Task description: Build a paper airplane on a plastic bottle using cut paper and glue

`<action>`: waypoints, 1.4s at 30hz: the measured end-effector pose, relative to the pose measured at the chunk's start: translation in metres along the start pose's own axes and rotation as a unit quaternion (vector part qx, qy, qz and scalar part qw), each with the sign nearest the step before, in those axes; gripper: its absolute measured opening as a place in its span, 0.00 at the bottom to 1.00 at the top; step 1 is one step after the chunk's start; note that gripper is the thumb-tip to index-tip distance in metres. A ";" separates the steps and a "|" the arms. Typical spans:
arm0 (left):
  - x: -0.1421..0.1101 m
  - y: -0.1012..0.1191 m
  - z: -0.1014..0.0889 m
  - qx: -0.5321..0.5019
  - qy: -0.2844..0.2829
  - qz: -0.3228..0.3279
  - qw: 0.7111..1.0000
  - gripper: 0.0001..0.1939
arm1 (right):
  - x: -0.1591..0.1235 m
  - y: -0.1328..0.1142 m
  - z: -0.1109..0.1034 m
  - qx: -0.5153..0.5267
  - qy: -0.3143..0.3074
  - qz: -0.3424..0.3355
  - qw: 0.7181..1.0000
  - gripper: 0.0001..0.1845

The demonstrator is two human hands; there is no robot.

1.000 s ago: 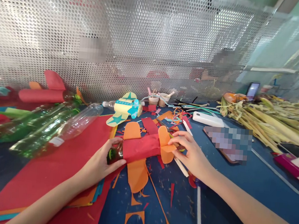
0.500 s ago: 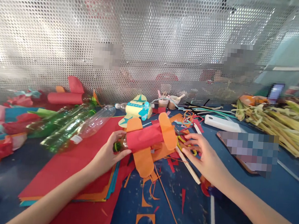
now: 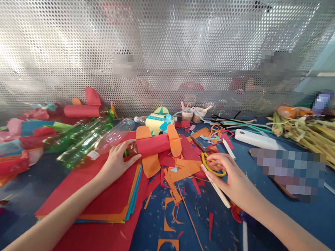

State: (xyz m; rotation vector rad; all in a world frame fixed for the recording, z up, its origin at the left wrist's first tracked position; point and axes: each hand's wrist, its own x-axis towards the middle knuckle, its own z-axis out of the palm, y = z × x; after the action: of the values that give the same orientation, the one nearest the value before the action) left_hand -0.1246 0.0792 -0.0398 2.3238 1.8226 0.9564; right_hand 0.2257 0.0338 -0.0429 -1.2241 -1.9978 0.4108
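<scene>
My left hand (image 3: 118,156) is closed around the neck end of a plastic bottle wrapped in red paper (image 3: 153,145), which has orange paper wings and an orange tail piece, like a toy plane. It is tilted above the red sheets. My right hand (image 3: 230,177) is at the yellow-handled scissors (image 3: 213,168), thumb and fingers apart around the handle loops. The scissors lie among paper scraps, blades pointing up and left. Close under the right thumb is a pale stick (image 3: 217,188).
A stack of coloured paper (image 3: 106,198) lies at left. Green bottles (image 3: 81,146) and a yellow bottle plane (image 3: 155,122) stand behind it. A phone (image 3: 288,173), a white glue gun-like bar (image 3: 256,139) and dry husks (image 3: 314,133) lie at right. Perforated metal (image 3: 191,46) rises behind.
My left hand has moved the red bottle plane left and away, uncovering scraps and scissors. My right hand has come down onto the scissors' handles.
</scene>
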 end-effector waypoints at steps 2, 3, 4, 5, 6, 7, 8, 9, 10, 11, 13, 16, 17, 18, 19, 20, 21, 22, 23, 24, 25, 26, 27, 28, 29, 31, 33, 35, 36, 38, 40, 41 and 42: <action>0.000 -0.003 0.002 0.019 0.016 -0.002 1.000 0.21 | -0.001 0.002 0.002 -0.007 -0.006 -0.006 1.000 0.10; 0.000 -0.004 0.003 0.028 0.024 -0.002 0.999 0.22 | -0.001 0.003 0.003 -0.012 -0.009 -0.008 1.000 0.10; -0.001 -0.005 0.005 0.036 0.032 -0.002 0.999 0.23 | -0.001 0.003 0.004 -0.016 -0.012 -0.009 1.000 0.09; -0.002 -0.006 0.006 0.043 0.038 -0.002 0.998 0.24 | 0.000 0.002 0.002 -0.023 -0.013 -0.011 1.000 0.08; -0.003 -0.006 0.008 0.050 0.043 0.000 0.998 0.24 | 0.001 0.001 -0.001 -0.034 -0.014 -0.013 0.999 0.07; -0.004 -0.006 0.009 0.057 0.048 0.001 0.997 0.25 | 0.001 -0.001 -0.006 -0.052 -0.018 -0.015 0.998 0.06; -0.004 -0.005 0.010 0.063 0.054 0.002 0.996 0.25 | 0.002 -0.003 -0.013 -0.078 -0.026 -0.015 0.996 0.04; -0.005 -0.004 0.010 0.070 0.062 0.003 0.996 0.26 | 0.002 -0.006 -0.023 -0.113 -0.039 -0.010 0.993 0.03; -0.005 -0.002 0.010 0.076 0.069 0.004 0.995 0.26 | 0.002 -0.008 -0.034 -0.153 -0.060 -0.002 0.986 0.03; -0.006 0.001 0.010 0.081 0.078 0.005 0.994 0.26 | 0.000 -0.011 -0.047 -0.194 -0.083 0.015 0.977 0.03; -0.006 0.005 0.009 0.087 0.081 0.014 0.993 0.25 | -0.006 -0.014 -0.070 -0.258 -0.129 0.050 0.956 0.05; -0.006 0.011 0.009 0.097 0.090 0.032 0.991 0.24 | -0.027 -0.013 -0.087 -0.337 -0.179 0.104 0.918 0.09; -0.007 0.012 0.009 0.103 0.098 0.035 0.989 0.24 | -0.037 -0.010 -0.088 -0.362 -0.186 0.109 0.907 0.12; -0.007 0.014 0.010 0.109 0.106 0.039 0.988 0.24 | -0.048 -0.007 -0.086 -0.385 -0.189 0.104 0.898 0.15; -0.008 0.015 0.011 0.115 0.113 0.043 0.986 0.24 | -0.059 -0.004 -0.083 -0.403 -0.187 0.089 0.891 0.18; -0.008 0.016 0.012 0.120 0.117 0.048 0.985 0.24 | -0.069 0.000 -0.080 -0.417 -0.172 0.066 0.890 0.20; -0.008 0.017 0.012 0.124 0.119 0.054 0.984 0.24 | -0.079 0.003 -0.076 -0.428 -0.152 0.040 0.890 0.22; -0.008 0.017 0.012 0.127 0.121 0.060 0.983 0.24 | -0.088 0.005 -0.073 -0.435 -0.128 0.009 0.891 0.26; -0.008 0.018 0.012 0.129 0.123 0.065 0.982 0.23 | -0.096 0.007 -0.071 -0.435 -0.111 -0.026 0.893 0.31; -0.008 0.019 0.011 0.130 0.126 0.070 0.981 0.23 | -0.102 0.009 -0.070 -0.436 -0.102 -0.047 0.893 0.34; -0.008 0.020 0.009 0.130 0.131 0.074 0.980 0.22 | -0.106 0.011 -0.069 -0.434 -0.092 -0.062 0.894 0.37; -0.008 0.022 0.007 0.129 0.137 0.079 0.979 0.21 | -0.110 0.013 -0.068 -0.432 -0.086 -0.067 0.895 0.38; -0.007 0.024 0.005 0.127 0.143 0.084 0.978 0.20 | -0.112 0.016 -0.068 -0.429 -0.082 -0.064 0.898 0.37; -0.008 0.026 0.002 0.123 0.148 0.091 0.977 0.18 | -0.113 0.019 -0.068 -0.423 -0.078 -0.057 0.901 0.37; -0.008 0.029 0.000 0.119 0.150 0.099 0.977 0.16 | -0.115 0.023 -0.069 -0.414 -0.076 -0.048 0.906 0.36; -0.011 0.038 -0.003 0.104 0.136 0.122 0.978 0.12 | -0.116 0.033 -0.072 -0.395 -0.080 -0.027 0.915 0.34; -0.016 0.049 -0.002 0.083 0.089 0.158 0.980 0.10 | -0.115 0.040 -0.077 -0.382 -0.088 -0.009 0.920 0.33; -0.025 0.061 0.003 0.055 0.011 0.207 0.977 0.11 | -0.107 0.039 -0.082 -0.375 -0.094 -0.002 0.922 0.32; -0.030 0.066 0.006 0.040 -0.037 0.233 0.971 0.13 | -0.099 0.033 -0.083 -0.370 -0.091 -0.003 0.925 0.32; -0.040 0.076 0.012 0.022 -0.160 0.267 0.950 0.22 | -0.074 0.015 -0.080 -0.331 -0.121 -0.005 0.936 0.24; -0.048 0.083 0.017 0.022 -0.242 0.298 0.923 0.25 | -0.041 -0.007 -0.065 -0.277 -0.149 -0.005 0.949 0.18; -0.051 0.086 0.018 0.024 -0.267 0.305 0.914 0.25 | -0.023 -0.016 -0.054 -0.252 -0.176 0.006 0.952 0.17; -0.054 0.087 0.019 0.026 -0.282 0.310 0.908 0.25 | -0.006 -0.023 -0.042 -0.232 -0.190 0.015 0.954 0.17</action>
State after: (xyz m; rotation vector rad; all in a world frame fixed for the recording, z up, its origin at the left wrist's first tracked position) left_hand -0.0461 0.0104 -0.0449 2.8569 0.9149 0.1780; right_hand 0.2434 0.0129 -0.0036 -1.5517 -2.5043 0.2023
